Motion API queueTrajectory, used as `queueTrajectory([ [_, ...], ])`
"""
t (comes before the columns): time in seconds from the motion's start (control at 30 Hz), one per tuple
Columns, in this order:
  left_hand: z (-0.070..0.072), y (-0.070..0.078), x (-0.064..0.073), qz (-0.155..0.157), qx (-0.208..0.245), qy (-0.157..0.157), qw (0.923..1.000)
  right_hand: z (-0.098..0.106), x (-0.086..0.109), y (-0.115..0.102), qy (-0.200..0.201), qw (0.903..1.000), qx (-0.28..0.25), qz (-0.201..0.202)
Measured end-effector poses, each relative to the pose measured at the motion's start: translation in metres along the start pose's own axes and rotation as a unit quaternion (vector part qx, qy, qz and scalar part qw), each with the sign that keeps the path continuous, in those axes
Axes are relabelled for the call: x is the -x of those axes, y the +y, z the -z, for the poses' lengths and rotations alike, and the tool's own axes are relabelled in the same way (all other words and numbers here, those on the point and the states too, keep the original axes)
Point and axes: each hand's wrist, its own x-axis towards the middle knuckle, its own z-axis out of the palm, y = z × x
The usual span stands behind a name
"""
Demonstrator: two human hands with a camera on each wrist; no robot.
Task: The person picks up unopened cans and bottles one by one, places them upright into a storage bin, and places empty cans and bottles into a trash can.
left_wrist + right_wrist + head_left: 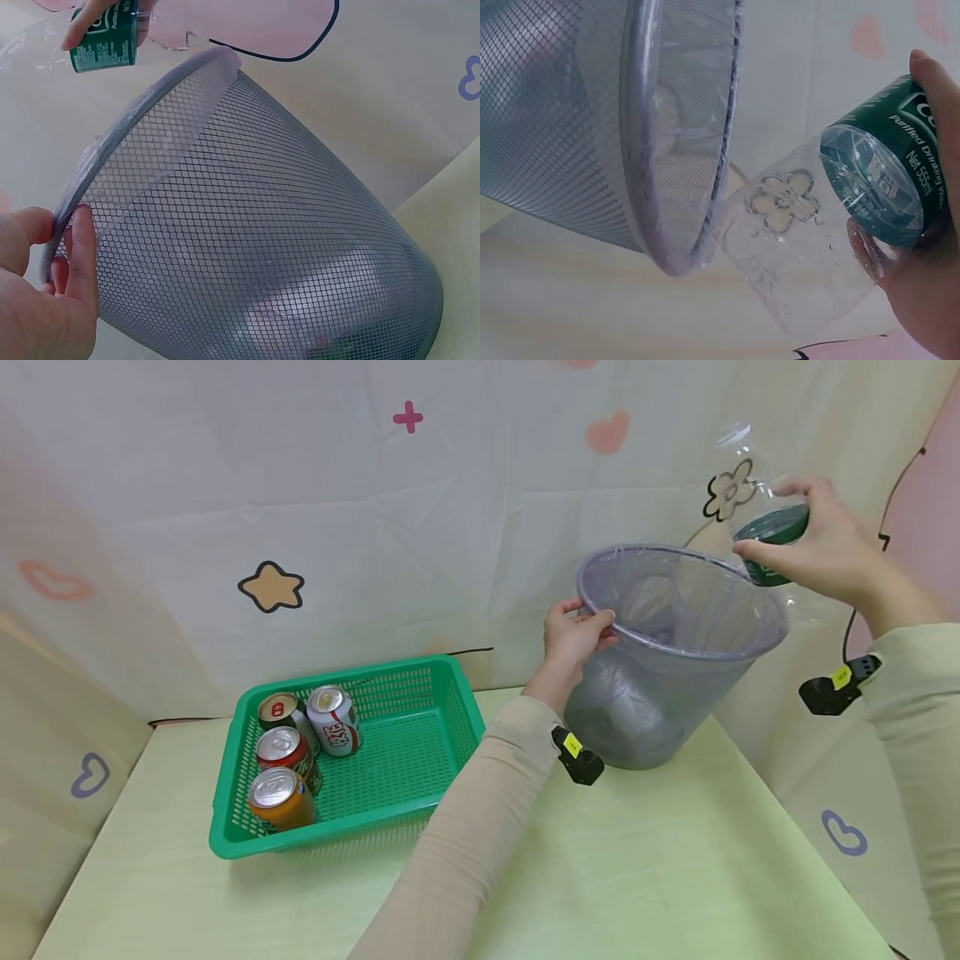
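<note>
My left hand [572, 639] pinches the near-left rim of a grey wire-mesh wastebasket [637, 714], thumb on one side and fingers on the other. The wastebasket leans to the right, and a thin clear liner covers its rim [112, 142]. Beyond the far-right rim, my right hand [836, 543] grips a clear plastic water bottle [780, 527] around its green label [900, 135]. The bottle is tilted and its bare clear part shows drops inside. Something pale and shiny with a bit of green shows through the mesh low in the wastebasket [315, 307].
A green plastic basket [405, 760] sits on the left of the pale green table [615, 868]. Several drink cans [333, 722] stand along its left side. A patterned cloth [390, 543] hangs behind, and the table's right edge runs close by the wastebasket.
</note>
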Motion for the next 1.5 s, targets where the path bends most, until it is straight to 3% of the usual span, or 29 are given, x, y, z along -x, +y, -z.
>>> queueTrajectory([
  [0.7,0.0,-0.001,0.003,0.005,-0.006,-0.003,1.0,-0.019,-0.013,-0.015,-0.01,0.9988,0.006,0.048],
  [1.5,-0.001,-0.002,0.003,0.005,-0.001,-0.004,1.0,-0.04,-0.022,-0.02,-0.044,0.9925,0.056,0.099],
])
